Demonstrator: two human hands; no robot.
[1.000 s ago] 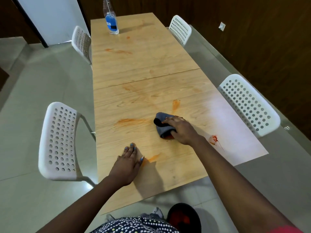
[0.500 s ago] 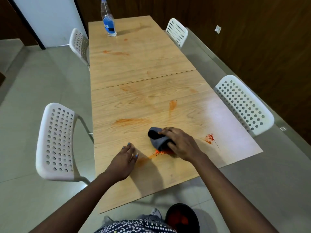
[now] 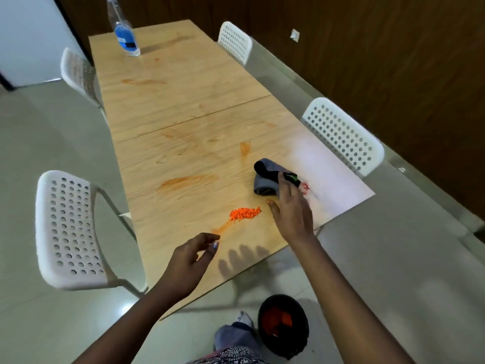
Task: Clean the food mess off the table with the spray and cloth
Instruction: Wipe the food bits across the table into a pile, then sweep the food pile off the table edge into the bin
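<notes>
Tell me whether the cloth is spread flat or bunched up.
Bunched up: the grey cloth lies on the table in a rolled, folded lump, under the right hand's fingers.

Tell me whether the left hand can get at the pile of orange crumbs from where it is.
Probably yes. The left hand hovers over the table's near edge, and only bare wood lies between it and the orange crumbs. The right hand and cloth sit off to the side.

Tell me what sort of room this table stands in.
Probably a dining room or canteen: a long wooden table with white plastic chairs along both sides, orange food crumbs on it, and a tiled floor.
</notes>
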